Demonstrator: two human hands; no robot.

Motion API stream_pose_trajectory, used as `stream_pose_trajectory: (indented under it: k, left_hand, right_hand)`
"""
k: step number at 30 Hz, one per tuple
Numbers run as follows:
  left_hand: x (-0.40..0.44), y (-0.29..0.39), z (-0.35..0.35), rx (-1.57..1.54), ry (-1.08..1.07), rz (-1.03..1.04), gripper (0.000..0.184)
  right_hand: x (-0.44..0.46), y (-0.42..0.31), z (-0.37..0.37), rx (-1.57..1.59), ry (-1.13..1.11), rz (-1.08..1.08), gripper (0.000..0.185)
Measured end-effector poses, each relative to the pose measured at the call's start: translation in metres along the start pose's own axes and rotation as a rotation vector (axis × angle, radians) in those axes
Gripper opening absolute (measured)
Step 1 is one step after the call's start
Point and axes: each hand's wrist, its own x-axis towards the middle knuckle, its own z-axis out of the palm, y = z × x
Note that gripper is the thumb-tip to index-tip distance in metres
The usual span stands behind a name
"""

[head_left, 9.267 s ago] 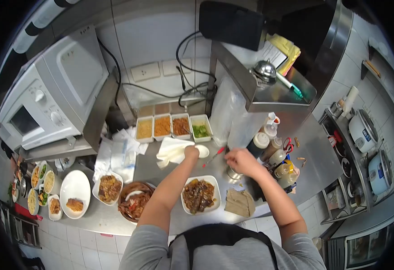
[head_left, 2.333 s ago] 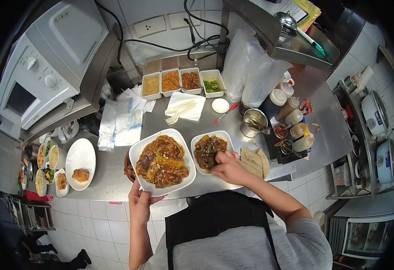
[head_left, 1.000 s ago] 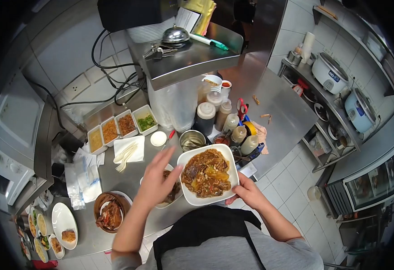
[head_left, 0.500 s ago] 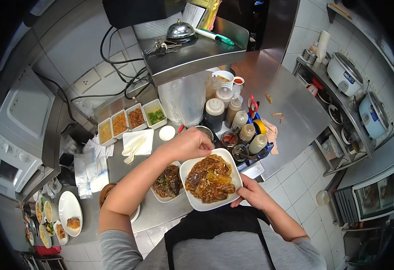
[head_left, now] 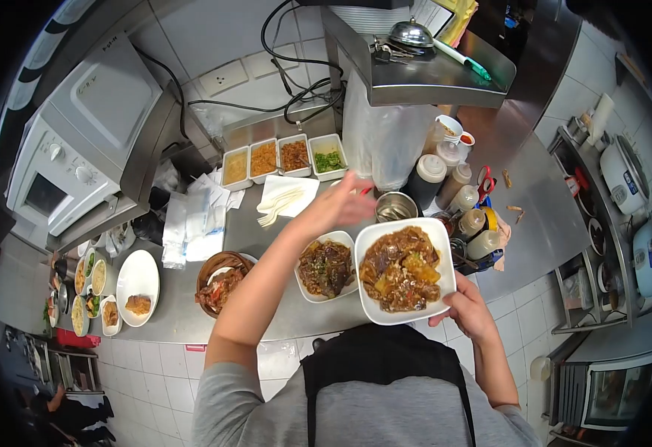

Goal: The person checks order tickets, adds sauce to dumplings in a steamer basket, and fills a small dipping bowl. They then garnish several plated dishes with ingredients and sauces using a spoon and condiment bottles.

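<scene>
In the head view, my right hand (head_left: 466, 309) grips the near right corner of a white square dish (head_left: 367, 302). The dish holds glossy brown stewed food (head_left: 404, 270) sprinkled with chopped bits. My left hand (head_left: 338, 205) is raised just beyond the dish, fingers stretched out and slightly blurred, holding nothing I can see. Close to it are a metal pot (head_left: 397, 206) and a white tub of chopped green herbs (head_left: 329, 159). On the counter left of the held dish stands a second white dish (head_left: 327, 295) of similar food, partly covered by the held one.
Sauce bottles (head_left: 430, 170) and red scissors (head_left: 486, 179) stand at the right. Wooden forks lie on a napkin (head_left: 298, 192) below several topping tubs (head_left: 264, 158). A brown bowl (head_left: 214, 298), a white oval plate (head_left: 138, 277) and a microwave (head_left: 80, 149) are leftward. A metal shelf (head_left: 438, 82) overhangs.
My left hand has gone from pinched fingers over the dish's far edge to outstretched fingers beyond it. The view has shifted left, showing more of the brown bowl. My right hand keeps the dish.
</scene>
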Motion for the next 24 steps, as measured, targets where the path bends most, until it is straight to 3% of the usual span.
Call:
stream_pose_trajectory:
  k: [1,4,6,7,10,13,16,21,24]
  left_hand:
    - [-0.024,-0.007,-0.004,-0.125,-0.005,-0.061,0.068]
    - [-0.093,-0.055,-0.011,-0.401,-0.333,-0.196,0.075]
    - [-0.129,-0.079,0.000,-0.541,-0.526,-0.180,0.070]
    - [-0.147,-0.084,0.007,-0.545,-0.513,-0.138,0.062]
    - [-0.196,-0.118,0.007,-0.466,-0.157,-0.205,0.054]
    - [-0.199,-0.175,0.009,-0.699,0.092,-0.406,0.052]
    - [-0.173,-0.219,0.025,-1.201,0.185,-0.171,0.053]
    - [-0.134,-0.201,0.015,-1.342,0.226,-0.044,0.067]
    - [-0.119,-0.195,0.000,-1.268,0.239,-0.044,0.069]
  right_hand:
    - [0.004,-0.003,0.004,-0.005,-0.016,-0.032,0.056]
    - [0.027,0.006,0.023,0.009,-0.077,-0.078,0.056]
    - [0.043,0.020,0.047,0.021,-0.137,-0.108,0.054]
    - [0.052,0.031,0.056,0.050,-0.201,-0.126,0.053]
    - [0.069,0.074,0.065,0.117,-0.246,0.102,0.048]
    - [0.058,0.079,0.069,0.185,-0.248,0.200,0.045]
    - [0.045,0.083,0.047,0.027,-0.197,0.210,0.044]
    - [0.024,0.086,0.019,-0.046,-0.100,0.331,0.046]
    - [0.026,0.112,0.009,0.032,-0.072,0.383,0.047]
